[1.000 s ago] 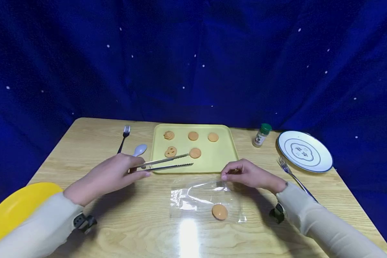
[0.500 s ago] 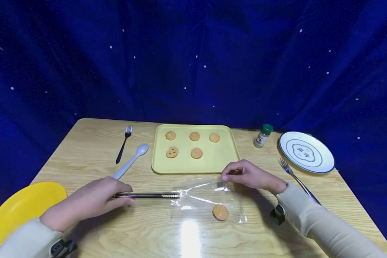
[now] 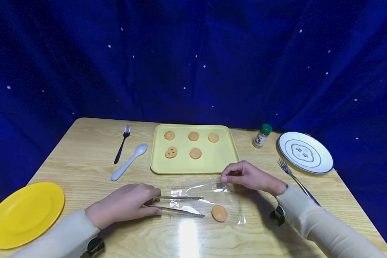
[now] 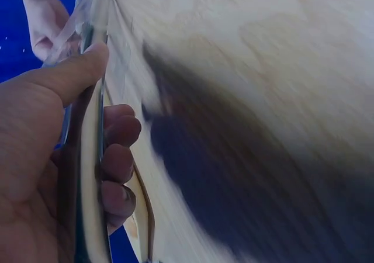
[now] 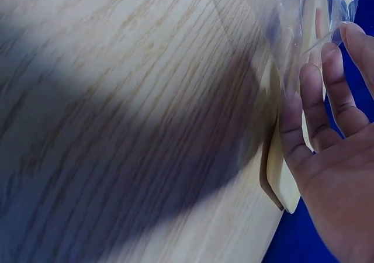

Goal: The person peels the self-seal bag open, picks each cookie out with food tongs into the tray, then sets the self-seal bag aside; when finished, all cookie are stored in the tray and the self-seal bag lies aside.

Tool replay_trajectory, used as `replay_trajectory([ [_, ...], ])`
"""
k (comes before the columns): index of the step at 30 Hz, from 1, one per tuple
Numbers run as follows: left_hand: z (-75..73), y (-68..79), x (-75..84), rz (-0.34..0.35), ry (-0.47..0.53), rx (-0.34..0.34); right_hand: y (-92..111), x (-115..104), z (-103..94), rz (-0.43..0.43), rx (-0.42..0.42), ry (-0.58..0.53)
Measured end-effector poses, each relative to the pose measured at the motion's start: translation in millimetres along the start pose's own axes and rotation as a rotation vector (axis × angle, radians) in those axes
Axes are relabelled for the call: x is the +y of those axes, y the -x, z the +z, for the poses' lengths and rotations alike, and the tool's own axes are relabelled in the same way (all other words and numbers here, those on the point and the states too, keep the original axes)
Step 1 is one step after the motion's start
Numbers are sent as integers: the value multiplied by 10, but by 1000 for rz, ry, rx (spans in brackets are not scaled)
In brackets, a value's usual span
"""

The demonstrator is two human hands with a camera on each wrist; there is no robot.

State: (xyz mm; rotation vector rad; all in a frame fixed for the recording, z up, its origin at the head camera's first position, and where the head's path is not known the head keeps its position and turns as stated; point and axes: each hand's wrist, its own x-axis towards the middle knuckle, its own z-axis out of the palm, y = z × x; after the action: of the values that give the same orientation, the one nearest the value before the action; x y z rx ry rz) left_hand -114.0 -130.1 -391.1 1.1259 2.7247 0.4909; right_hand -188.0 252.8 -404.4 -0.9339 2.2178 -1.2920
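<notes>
My left hand (image 3: 129, 202) holds metal tongs (image 3: 180, 211) low over the left part of a clear plastic bag (image 3: 201, 184). Their two toothed arms stand apart, pointing right, with nothing gripped between them. In the left wrist view, thumb and curled fingers wrap the tongs' shaft (image 4: 90, 158). My right hand (image 3: 249, 175) pinches the bag's upper right edge; the right wrist view has the film (image 5: 274, 23) at the fingertips. A round, smooth cookie (image 3: 219, 213) lies at the bag's lower right, just beyond the tong tips. Whether it is inside cannot be told.
Behind the bag, a pale yellow tray (image 3: 225, 157) bears several cookies. To the left lie a white spoon (image 3: 129, 163), a dark-handled fork (image 3: 120, 145) and a yellow plate (image 3: 25, 215). On the right are a green-capped shaker (image 3: 262, 136), a fork (image 3: 296, 181) and a white plate (image 3: 320, 154).
My left hand has brought the tongs from the tray's front left corner back toward me, then right over the bag. Their arms came together and spread again. The right hand stays put.
</notes>
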Motion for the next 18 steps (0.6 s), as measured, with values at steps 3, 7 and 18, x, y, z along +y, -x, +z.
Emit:
replay_trajectory([
  [3,36,-95,43,12,-6,-5,1,2,10,-2,5,4],
  [7,55,-175,87,35,-5,-5,-25,-12,15,-12,7,12],
  [18,111,-339,172,69,31,-48,-46,-8,33,-1,13,23],
])
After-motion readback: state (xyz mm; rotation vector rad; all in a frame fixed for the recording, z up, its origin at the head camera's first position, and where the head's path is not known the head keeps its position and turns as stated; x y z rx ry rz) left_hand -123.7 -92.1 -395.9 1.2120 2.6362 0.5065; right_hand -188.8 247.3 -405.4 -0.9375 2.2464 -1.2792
